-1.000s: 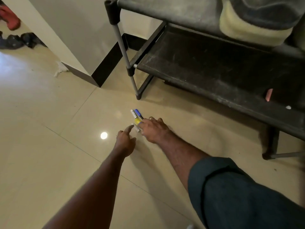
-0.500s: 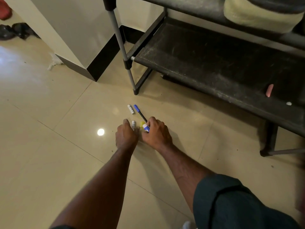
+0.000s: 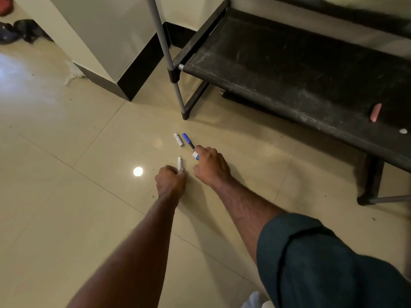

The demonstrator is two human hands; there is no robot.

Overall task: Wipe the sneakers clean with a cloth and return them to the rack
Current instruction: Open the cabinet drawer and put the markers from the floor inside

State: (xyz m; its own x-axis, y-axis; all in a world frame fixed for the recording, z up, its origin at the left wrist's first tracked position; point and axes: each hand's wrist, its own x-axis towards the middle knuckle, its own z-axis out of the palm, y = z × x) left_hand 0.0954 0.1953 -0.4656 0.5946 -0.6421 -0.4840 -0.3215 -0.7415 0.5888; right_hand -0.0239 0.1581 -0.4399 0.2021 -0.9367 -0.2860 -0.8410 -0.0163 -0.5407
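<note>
- Head view, near: left hand [image 3: 170, 181] pinches a white tube [image 3: 180, 163]; right hand [image 3: 210, 166] curls round a yellow-blue item [image 3: 196, 156].
- Beyond: second tube [image 3: 178, 139] and pen [image 3: 188, 140] on the floor [image 3: 66, 152].
- Far right: rack [image 3: 289, 70], low shelf dusty.
- No sneakers or cloth in view; wiping looks not started.

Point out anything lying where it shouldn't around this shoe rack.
Small items lie loose on the floor tiles: a white tube and a blue pen. The left hand holds another white tube; the right hand holds a yellow-and-white item. A pink stick sits on the dusty rack shelf.
</note>
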